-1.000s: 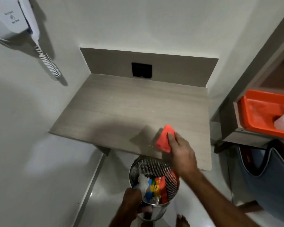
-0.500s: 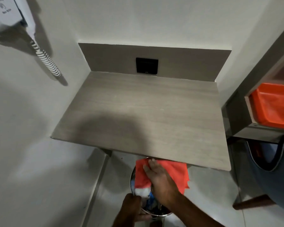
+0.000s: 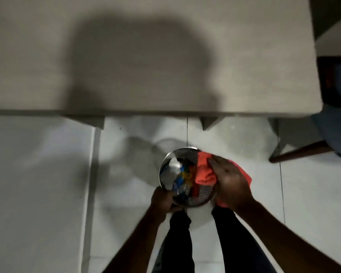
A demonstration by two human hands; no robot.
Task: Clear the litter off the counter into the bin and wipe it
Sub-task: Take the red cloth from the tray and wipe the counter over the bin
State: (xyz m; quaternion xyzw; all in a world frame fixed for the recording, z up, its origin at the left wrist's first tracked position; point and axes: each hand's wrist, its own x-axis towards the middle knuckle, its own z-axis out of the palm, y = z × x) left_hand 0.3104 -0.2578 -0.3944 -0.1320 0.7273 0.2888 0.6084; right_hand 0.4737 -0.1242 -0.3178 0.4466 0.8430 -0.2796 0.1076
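A round metal mesh bin [image 3: 204,196] sits low in front of the counter [image 3: 146,56], over the white tiled floor. Crumpled litter [image 3: 178,177] in white, blue and yellow fills it. My left hand [image 3: 162,200] grips the bin's near left rim. My right hand [image 3: 231,183] presses an orange cloth [image 3: 204,171] against the bin's right rim, with part of the cloth hanging over the opening. The counter's wood-grain top fills the upper frame, with a broad shadow across it and nothing lying on the part in view.
A chair [image 3: 303,150] with a dark wooden leg and blue seat stands at the right, beside the counter's corner. My dark trouser legs [image 3: 182,237] are below the bin. A light wall panel [image 3: 37,184] runs down the left.
The view has tipped down from the counter to the bin and floor. My right hand with the orange cloth came off the counter edge and down onto the bin's right rim. My left hand kept its hold.
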